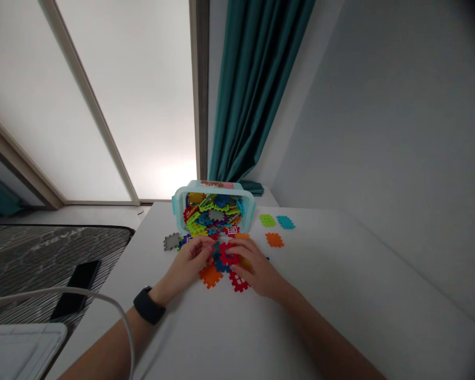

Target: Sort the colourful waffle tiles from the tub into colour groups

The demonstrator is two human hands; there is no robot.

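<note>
Where the two hands meet on the white table (pixel 340 295), a flat cluster of joined tiles (pixel 226 255), red and blue, lies pinned between them. Its longer run goes roughly left to right, from one hand to the other (fingers cover both ends, so its outline is unclear). The left hand (pixel 188 264), with a black watch (pixel 149 305) on its wrist, has thumb and fingers closed on the cluster's left edge. The right hand (pixel 257 269) presses curled fingers over its right side. An orange tile (pixel 210 275) and a red tile (pixel 239 282) lie just in front. Behind stands a pale blue box (pixel 247 211), tipped on its side, its mouth facing the person and packed with coloured tiles. A grey tile (pixel 171 241) lies to its left; a green tile (pixel 267 220), a teal tile (pixel 285 222) and a second orange tile (pixel 274 239) to its right.
</note>
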